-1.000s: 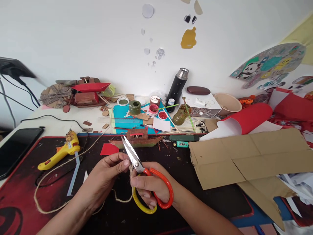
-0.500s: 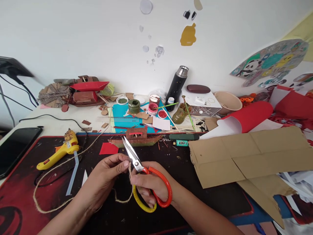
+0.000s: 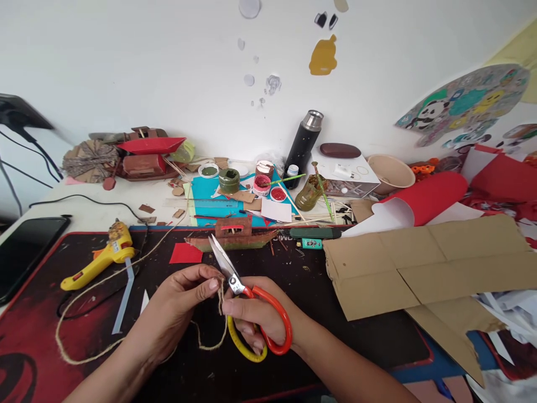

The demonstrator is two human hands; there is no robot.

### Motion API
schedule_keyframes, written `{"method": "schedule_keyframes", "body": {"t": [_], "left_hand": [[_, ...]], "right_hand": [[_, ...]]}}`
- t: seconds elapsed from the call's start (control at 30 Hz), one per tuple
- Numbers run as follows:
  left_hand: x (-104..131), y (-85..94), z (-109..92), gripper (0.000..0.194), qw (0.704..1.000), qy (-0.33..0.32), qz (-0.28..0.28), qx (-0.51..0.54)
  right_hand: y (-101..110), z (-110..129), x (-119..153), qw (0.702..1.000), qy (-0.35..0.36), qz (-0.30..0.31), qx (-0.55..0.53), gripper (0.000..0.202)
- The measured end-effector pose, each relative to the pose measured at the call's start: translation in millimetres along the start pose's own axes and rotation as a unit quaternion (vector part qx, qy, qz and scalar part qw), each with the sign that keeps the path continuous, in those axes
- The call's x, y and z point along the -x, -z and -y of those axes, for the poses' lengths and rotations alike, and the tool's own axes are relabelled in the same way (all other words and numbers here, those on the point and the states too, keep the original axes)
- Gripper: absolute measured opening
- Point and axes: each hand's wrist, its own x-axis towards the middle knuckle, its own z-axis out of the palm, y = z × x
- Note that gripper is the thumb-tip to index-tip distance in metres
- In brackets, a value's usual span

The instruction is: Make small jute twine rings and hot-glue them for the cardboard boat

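Note:
My left hand (image 3: pixel 188 296) pinches a piece of tan twine (image 3: pixel 221 296) between thumb and fingers. Scissors (image 3: pixel 235 282) with one red and one yellow handle loop are in my right hand (image 3: pixel 255 313), blades pointing up and left beside my left fingertips. My right thumb rests close to the twine. More twine hangs in a curve below my hands and loops over the mat to the left. A small brown and green model boat (image 3: pixel 235 235) sits behind the scissors, with a red piece (image 3: pixel 185 253) at its left.
A yellow glue gun (image 3: pixel 100 257) and a phone (image 3: pixel 29 257) lie at the left. Cardboard (image 3: pixel 419 263) covers the right side. Paint jars (image 3: pixel 229 181), a black flask (image 3: pixel 304 140) and a box (image 3: pixel 348 173) stand at the back.
The twine at my left fingertips now shows as a doubled strand near my right thumb. Both hands and the scissors hold nearly the same place; the view has shifted slightly.

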Motion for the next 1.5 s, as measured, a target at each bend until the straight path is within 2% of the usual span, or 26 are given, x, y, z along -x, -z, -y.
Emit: {"method": "schedule_keyframes", "body": {"t": [0.53,0.97,1.27,1.5], "left_hand": [[-2.8,2.1,3.1,0.047,1.0,-0.006,0.011,-0.015],[-2.8,3.3,2.0,0.047,0.998,-0.005,-0.003,-0.061],[-1.4,3.7,0.3,0.041,0.996,0.002,0.001,-0.09],[0.3,8.1,-1.3,0.036,0.993,-0.018,0.013,-0.113]], "right_hand": [[1.0,-0.4,-0.2,1.0,-0.005,0.012,0.0,0.051],[3.2,-2.5,-1.8,1.0,-0.012,0.01,0.014,0.053],[1.0,-3.2,-3.3,0.999,-0.015,-0.001,0.03,0.056],[0.1,-1.3,-2.5,0.999,-0.022,-0.006,0.03,0.055]]}}
